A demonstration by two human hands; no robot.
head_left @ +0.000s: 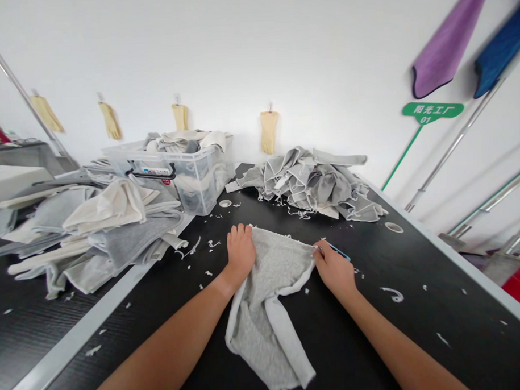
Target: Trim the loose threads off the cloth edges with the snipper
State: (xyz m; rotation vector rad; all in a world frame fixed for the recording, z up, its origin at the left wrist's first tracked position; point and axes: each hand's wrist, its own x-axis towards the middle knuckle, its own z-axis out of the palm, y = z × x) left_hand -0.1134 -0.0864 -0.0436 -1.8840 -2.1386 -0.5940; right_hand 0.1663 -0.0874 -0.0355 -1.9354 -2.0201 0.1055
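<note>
A light grey knit fabric piece (267, 274) is stretched along its upper edge between my hands, and its lower part drapes over the black tabletop. My left hand (240, 250) is closed on its top left corner. The top right corner is pinched by my right hand (336, 269), between thumb and fingers. A slim blue tool (341, 252) also sits in my right hand; most of it is hidden, so its kind is unclear. White thread scraps (393, 294) lie on the table around the piece.
At left lies a heap of grey and cream fabric pieces (116, 223), beside a clear plastic bin (200, 180) of fabric. Another grey fabric pile (314, 181) sits at the back right. Tape-like rings (393, 227) lie nearby. Yellow gloves (268, 132) hang on the wall.
</note>
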